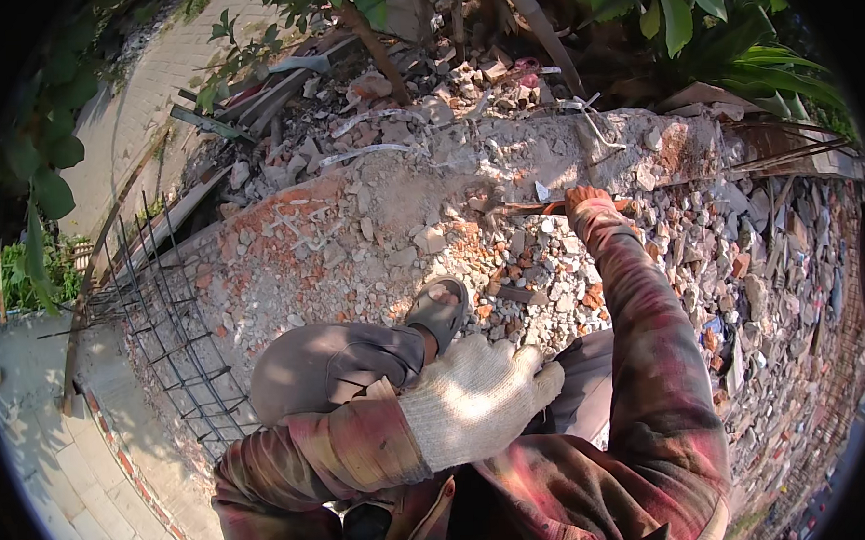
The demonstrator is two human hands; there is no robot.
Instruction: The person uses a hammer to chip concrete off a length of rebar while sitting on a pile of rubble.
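Note:
My bare right hand (590, 196) is closed around the handle of a hammer (527, 209), which lies level along the edge of a broken masonry wall (428, 161). The handle is orange and dark, and its dusty head points left, hard to tell from the rubble. My left hand (482, 402), in a white knitted work glove, is held before my knees with its fingers partly bent. Its palm side is hidden, so I cannot see whether anything is in it. Below the hammer, a dark oblong piece (520, 294) rests among broken brick and stone (548, 265).
My sandalled foot (440, 313) stands on the rubble. To the left is a cage of steel reinforcing bars (178, 339), with paving (72, 481) beyond. Loose planks (273, 103), a leaning trunk (542, 33) and leafy plants (682, 13) border the far side. Debris (766, 291) spreads down the right.

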